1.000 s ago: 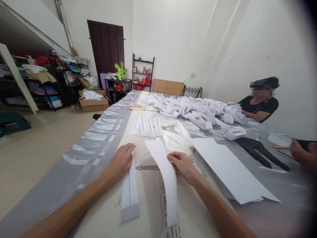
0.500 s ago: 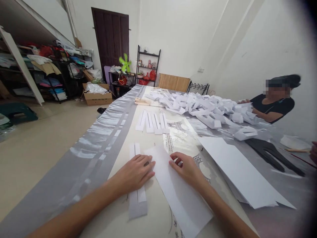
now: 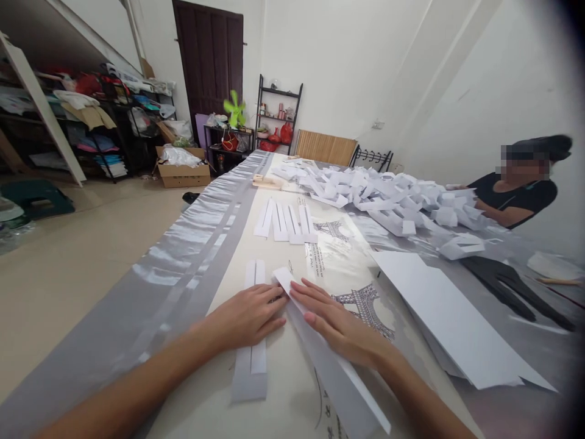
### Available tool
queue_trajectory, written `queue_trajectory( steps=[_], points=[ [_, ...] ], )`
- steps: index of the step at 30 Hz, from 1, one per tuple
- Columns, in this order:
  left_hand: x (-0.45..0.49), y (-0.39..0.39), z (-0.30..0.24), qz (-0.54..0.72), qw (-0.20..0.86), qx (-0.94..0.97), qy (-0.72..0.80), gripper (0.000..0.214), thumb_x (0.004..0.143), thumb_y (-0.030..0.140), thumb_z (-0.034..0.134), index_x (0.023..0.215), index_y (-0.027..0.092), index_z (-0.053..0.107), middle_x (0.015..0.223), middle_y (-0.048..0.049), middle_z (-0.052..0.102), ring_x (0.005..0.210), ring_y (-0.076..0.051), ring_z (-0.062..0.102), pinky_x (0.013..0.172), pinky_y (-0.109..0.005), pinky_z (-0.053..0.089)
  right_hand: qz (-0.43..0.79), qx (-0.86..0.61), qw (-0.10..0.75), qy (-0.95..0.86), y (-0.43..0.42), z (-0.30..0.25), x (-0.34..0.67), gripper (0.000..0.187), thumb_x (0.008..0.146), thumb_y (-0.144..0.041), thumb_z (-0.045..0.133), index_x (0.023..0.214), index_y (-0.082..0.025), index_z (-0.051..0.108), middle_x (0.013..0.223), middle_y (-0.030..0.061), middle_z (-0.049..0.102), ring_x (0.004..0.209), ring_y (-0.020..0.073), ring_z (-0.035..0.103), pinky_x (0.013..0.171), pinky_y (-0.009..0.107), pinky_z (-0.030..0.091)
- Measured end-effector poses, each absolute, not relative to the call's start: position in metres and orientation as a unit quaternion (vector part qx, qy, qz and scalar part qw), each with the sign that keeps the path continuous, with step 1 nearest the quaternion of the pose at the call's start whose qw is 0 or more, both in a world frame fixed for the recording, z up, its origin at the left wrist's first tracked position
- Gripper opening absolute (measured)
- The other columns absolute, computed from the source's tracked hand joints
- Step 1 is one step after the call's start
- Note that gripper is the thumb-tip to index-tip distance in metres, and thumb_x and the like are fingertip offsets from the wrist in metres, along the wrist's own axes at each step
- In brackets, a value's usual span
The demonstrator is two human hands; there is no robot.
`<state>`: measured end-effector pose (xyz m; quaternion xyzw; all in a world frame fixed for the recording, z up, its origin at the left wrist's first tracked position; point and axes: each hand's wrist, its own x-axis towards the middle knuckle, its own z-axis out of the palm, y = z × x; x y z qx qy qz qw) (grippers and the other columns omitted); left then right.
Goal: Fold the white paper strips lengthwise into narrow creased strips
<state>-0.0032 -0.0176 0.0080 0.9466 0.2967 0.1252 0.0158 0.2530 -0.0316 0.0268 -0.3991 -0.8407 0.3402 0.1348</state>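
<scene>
A white paper sheet (image 3: 336, 390) lies lengthwise before me, its right side folded over toward the left into a long narrow flap. My right hand (image 3: 340, 323) rests flat along that fold, fingers stretched out. Flat beside it, my left hand (image 3: 251, 317) has its fingertips at the sheet's upper left edge. Under the left hand lies a folded paper strip (image 3: 249, 381) with a lengthwise slit, its middle hidden. Farther up the table, several similar folded strips (image 3: 280, 222) lie side by side.
A large heap of folded white paper pieces (image 3: 375, 192) covers the far right of the table. Flat white sheets (image 3: 450, 314) are stacked to my right, near dark cloth (image 3: 503, 286). A small wooden object (image 3: 267, 182) lies far back. A person (image 3: 516, 189) sits at the right.
The sheet's right side has been folded over to the left. My right hand has gone from pinching its edge to lying flat on the fold. The left hand has stayed nearly in place.
</scene>
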Motion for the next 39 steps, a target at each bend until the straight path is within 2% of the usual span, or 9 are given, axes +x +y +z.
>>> queue_trajectory(
  steps=[4, 7, 14, 24, 30, 39],
  points=[
    [-0.003, -0.017, 0.009, 0.12, 0.007, 0.945, 0.304, 0.024, 0.105, 0.03, 0.046, 0.123, 0.017, 0.058, 0.122, -0.0128, 0.061, 0.114, -0.028, 0.061, 0.098, -0.043, 0.052, 0.279, -0.388, 0.125, -0.869, -0.03, 0.018, 0.244, 0.059, 0.108, -0.055, 0.033, 0.16, -0.028, 0.031, 0.168, -0.0028, 0.022, 0.157, 0.0223, 0.013, 0.128, 0.05, 0.02],
    [-0.002, -0.02, 0.01, 0.124, 0.004, 0.942, 0.312, 0.025, 0.104, 0.026, 0.049, 0.125, 0.016, 0.056, 0.123, -0.0128, 0.06, 0.111, -0.026, 0.062, 0.094, -0.04, 0.053, 0.247, -0.378, 0.121, -0.884, -0.031, 0.017, 0.24, 0.06, 0.108, -0.053, 0.034, 0.161, -0.025, 0.028, 0.167, -0.0003, 0.024, 0.156, 0.022, 0.018, 0.129, 0.048, 0.021],
    [0.001, -0.024, 0.013, 0.083, -0.062, 0.926, 0.362, 0.017, 0.102, 0.028, 0.051, 0.104, 0.014, 0.061, 0.104, -0.0103, 0.064, 0.098, -0.027, 0.063, 0.085, -0.042, 0.052, 0.218, -0.365, 0.119, -0.897, -0.031, 0.012, 0.24, 0.057, 0.108, -0.051, 0.036, 0.16, -0.028, 0.03, 0.166, -0.0003, 0.028, 0.155, 0.0229, 0.021, 0.128, 0.05, 0.021],
    [0.008, -0.031, 0.009, 0.067, -0.129, 0.923, 0.355, 0.023, 0.104, 0.023, 0.048, 0.105, 0.009, 0.066, 0.101, -0.0117, 0.066, 0.097, -0.027, 0.061, 0.081, -0.041, 0.051, 0.232, -0.368, 0.117, -0.893, -0.029, 0.011, 0.239, 0.058, 0.107, -0.053, 0.039, 0.159, -0.027, 0.034, 0.165, 0.0001, 0.032, 0.155, 0.0224, 0.023, 0.128, 0.049, 0.019],
    [0.008, -0.032, 0.009, 0.062, -0.124, 0.924, 0.357, 0.025, 0.104, 0.023, 0.046, 0.099, 0.011, 0.067, 0.099, -0.0113, 0.065, 0.098, -0.027, 0.061, 0.081, -0.041, 0.051, 0.233, -0.359, 0.116, -0.896, -0.028, 0.013, 0.24, 0.057, 0.107, -0.052, 0.041, 0.158, -0.027, 0.037, 0.163, 0.0012, 0.036, 0.154, 0.0224, 0.025, 0.128, 0.049, 0.021],
    [0.008, -0.032, 0.006, 0.06, -0.147, 0.925, 0.346, 0.026, 0.104, 0.019, 0.041, 0.098, 0.013, 0.066, 0.1, -0.0134, 0.066, 0.097, -0.029, 0.06, 0.079, -0.041, 0.049, 0.215, -0.356, 0.118, -0.902, -0.029, 0.012, 0.238, 0.054, 0.108, -0.049, 0.038, 0.158, -0.028, 0.035, 0.163, 0.0006, 0.035, 0.154, 0.0217, 0.025, 0.127, 0.052, 0.022]
  ],
)
